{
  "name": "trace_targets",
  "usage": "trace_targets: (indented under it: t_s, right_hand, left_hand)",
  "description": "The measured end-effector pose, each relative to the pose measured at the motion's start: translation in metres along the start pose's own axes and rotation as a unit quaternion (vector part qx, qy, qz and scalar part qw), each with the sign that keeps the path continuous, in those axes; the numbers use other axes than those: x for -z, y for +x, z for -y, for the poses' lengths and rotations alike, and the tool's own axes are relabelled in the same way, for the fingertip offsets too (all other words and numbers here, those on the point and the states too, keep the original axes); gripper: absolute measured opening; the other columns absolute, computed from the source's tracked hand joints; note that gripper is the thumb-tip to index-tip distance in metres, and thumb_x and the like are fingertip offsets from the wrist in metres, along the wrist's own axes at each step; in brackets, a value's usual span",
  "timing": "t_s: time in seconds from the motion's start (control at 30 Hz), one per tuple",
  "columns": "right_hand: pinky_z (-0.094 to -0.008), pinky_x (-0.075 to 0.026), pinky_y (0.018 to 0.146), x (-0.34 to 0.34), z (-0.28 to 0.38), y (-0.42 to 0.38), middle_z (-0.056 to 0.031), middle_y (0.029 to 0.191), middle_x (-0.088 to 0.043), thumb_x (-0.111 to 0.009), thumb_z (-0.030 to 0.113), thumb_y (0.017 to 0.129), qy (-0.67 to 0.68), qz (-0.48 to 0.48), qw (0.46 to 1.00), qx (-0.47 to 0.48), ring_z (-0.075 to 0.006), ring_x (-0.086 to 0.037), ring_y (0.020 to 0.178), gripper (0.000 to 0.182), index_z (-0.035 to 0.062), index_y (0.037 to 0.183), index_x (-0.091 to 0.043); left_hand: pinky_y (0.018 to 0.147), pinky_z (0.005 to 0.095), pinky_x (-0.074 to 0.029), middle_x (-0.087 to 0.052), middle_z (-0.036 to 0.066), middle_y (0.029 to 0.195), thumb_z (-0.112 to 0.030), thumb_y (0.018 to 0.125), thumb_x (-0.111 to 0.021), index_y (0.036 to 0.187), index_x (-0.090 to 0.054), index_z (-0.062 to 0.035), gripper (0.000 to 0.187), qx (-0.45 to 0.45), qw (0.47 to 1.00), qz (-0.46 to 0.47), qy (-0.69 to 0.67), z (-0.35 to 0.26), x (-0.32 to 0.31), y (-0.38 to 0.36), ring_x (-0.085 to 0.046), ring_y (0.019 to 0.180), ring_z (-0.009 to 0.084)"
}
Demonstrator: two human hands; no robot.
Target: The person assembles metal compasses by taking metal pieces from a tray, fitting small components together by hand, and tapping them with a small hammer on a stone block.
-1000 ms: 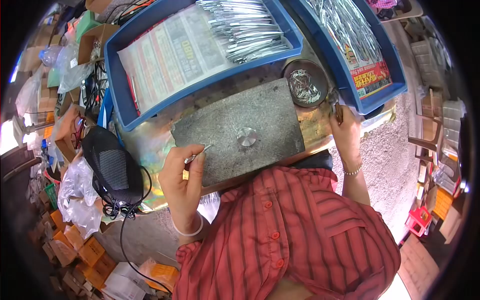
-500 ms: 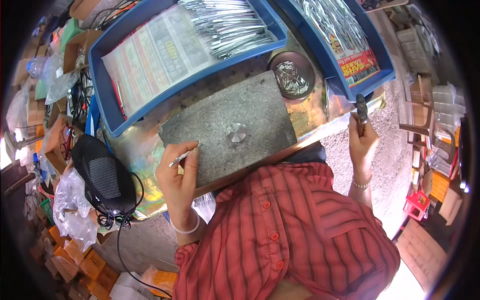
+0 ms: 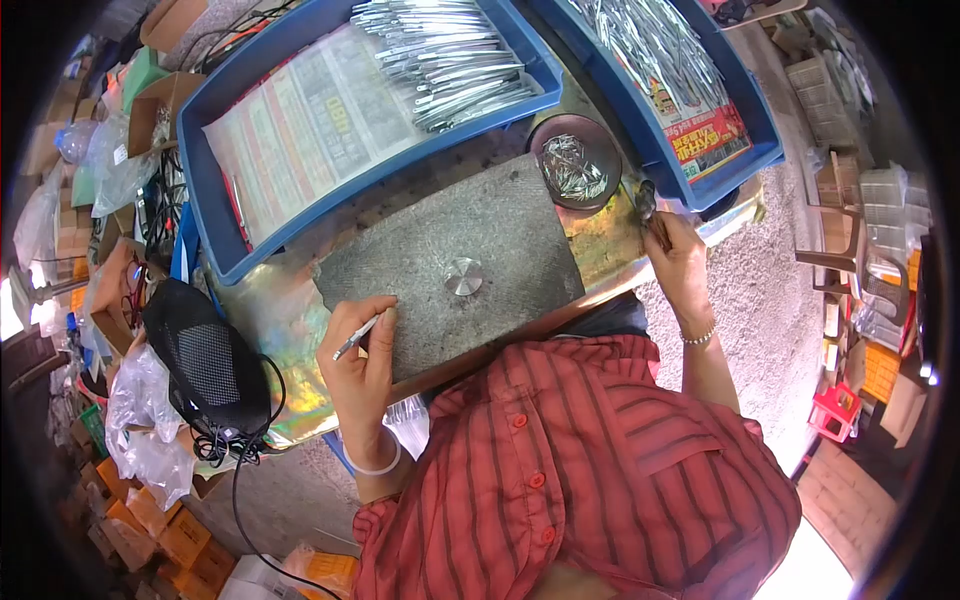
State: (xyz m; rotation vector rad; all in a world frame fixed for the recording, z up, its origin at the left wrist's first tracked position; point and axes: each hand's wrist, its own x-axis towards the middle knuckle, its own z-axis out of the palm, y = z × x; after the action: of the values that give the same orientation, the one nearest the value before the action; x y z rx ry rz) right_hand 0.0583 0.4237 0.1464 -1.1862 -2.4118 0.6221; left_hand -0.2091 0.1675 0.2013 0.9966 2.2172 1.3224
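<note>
My left hand (image 3: 358, 345) is closed, pinching a slim silvery metal strip (image 3: 358, 335) between thumb and fingers at the left edge of a grey metal block (image 3: 440, 230). On that block lies a small shiny round metal disc (image 3: 464, 278), apart from both hands. My right hand (image 3: 682, 270) is closed around a dark tool (image 3: 646, 203) that looks like a small hammer. It is held over the right end of the table, near a dark round bowl (image 3: 605, 150) with small metal pieces (image 3: 573, 168) in it.
A blue tray (image 3: 225, 262) with many metal strips (image 3: 455, 65) on paper stands behind the block. Another blue tray (image 3: 765, 150) with strips is at the right. A black mesh-covered object (image 3: 205, 350) with cable sits at the left. Boxes (image 3: 180, 530) crowd the floor.
My right hand has moved left with the dark tool, from beyond the table's right end toward the bowl. My left hand keeps the strip and has shifted only slightly.
</note>
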Motion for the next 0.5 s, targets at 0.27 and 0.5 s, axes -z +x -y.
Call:
trace_targets:
  t_s: [0.27, 0.5]
  right_hand:
    - [-0.0303, -0.039, 0.05, 0.015, 0.021, -0.009, -0.0122, 0.066, -0.053, -0.062, 0.004, 0.08, -0.001, -0.033, 0.998, -0.058, -0.0172, -0.049, 0.052, 0.014, -0.0024, 0.092, -0.059]
    - [-0.0371, -0.045, 0.061, -0.014, 0.065, 0.038, -0.0162, 0.074, -0.055, -0.06, 0.004, 0.078, 0.061, -0.044, 0.997, 0.036, -0.0311, -0.057, 0.065, 0.016, 0.0, 0.093, -0.058]
  left_hand:
    - [0.064, 0.0227, -0.036, -0.052, 0.003, 0.075, -0.005, 0.086, -0.059, 0.09, -0.063, 0.0011, 0.009, 0.014, 1.0, -0.001, -0.012, -0.003, -0.001, 0.004, -0.048, 0.07, 0.0105]
    - [0.063, 0.0244, -0.038, -0.051, 0.004, 0.073, -0.006, 0.085, -0.059, 0.089, -0.063, 0.0006, 0.008, -0.005, 1.0, -0.009, 0.003, -0.002, -0.005, 0.004, -0.048, 0.069, 0.0123]
